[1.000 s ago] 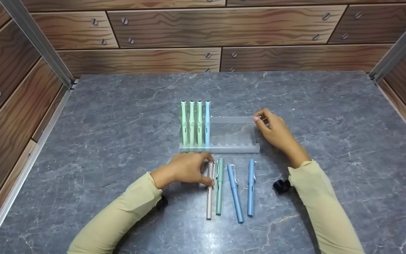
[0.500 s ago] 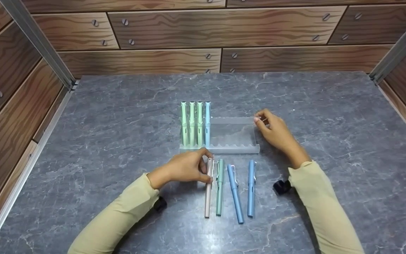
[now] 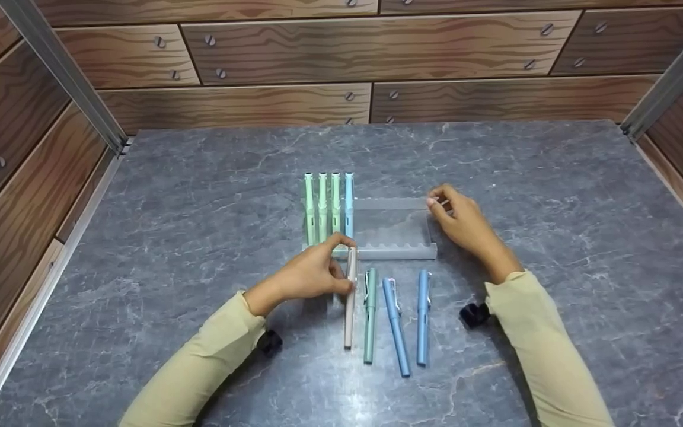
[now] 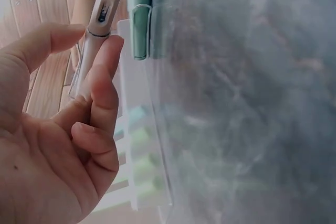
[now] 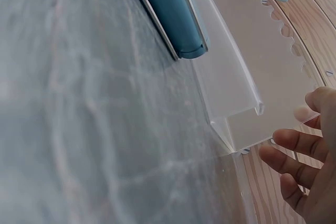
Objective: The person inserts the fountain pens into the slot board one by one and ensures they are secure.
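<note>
My left hand [image 3: 309, 273] pinches a pale pinkish-beige pen [image 3: 350, 314] between thumb and fingers, its upper end overlapping the front rail of a clear notched pen rack [image 3: 398, 252]. In the left wrist view the pen [image 4: 107, 3] crosses between thumb and fingertips. At the rack's back right corner my right hand [image 3: 463, 219] holds the edge with thumb and finger; its other fingers curl loosely. Three light green pens [image 3: 322, 207] and a light blue pen [image 3: 349, 204] lie side by side in the rack's left slots, their lower ends partly hidden by my left hand.
A teal green pen [image 3: 370, 314] and two blue pens, one slanted [image 3: 396, 326] and one straight [image 3: 423, 317], lie on the grey marbled table [image 3: 211, 178] in front of the rack. Wood-patterned walls [image 3: 377, 50] stand behind and at both sides.
My left hand has taken hold of the pinkish-beige pen and moved it forward, away from the teal pen and up to the rack's front rail. The right hand stays at the rack corner.
</note>
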The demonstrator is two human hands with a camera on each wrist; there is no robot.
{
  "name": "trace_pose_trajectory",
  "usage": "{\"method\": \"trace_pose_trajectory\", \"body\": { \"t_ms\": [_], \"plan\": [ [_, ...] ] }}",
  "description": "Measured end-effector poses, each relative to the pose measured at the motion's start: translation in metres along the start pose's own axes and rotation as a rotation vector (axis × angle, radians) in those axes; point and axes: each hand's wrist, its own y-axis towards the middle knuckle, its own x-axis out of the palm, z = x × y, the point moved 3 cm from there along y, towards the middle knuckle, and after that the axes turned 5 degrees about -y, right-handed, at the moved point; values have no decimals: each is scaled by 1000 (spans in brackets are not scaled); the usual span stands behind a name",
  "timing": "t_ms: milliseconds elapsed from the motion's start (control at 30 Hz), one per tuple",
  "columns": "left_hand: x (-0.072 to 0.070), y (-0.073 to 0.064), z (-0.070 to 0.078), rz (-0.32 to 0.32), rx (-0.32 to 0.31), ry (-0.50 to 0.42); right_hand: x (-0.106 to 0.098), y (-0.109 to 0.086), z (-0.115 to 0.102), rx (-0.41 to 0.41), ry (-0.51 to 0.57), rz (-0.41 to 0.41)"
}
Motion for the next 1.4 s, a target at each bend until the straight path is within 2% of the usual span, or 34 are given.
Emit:
{"method": "trace_pose_trajectory", "body": {
  "t_ms": [267,433,800,1067,1400],
  "plan": [
    [-6,0,8,74,54,3,0,0,0,-5,0,6],
    [-10,1,14,147,109,14,-1,0,-1,-7,-4,2],
    [-10,4,25,260,173,200,-1,0,0,1,-1,-4],
    [-13,6,36,381,280,286,-1,0,-1,8,0,-9],
    [-15,13,47,440,299,351,0,0,0,-2,-2,-3]
  ]
}}
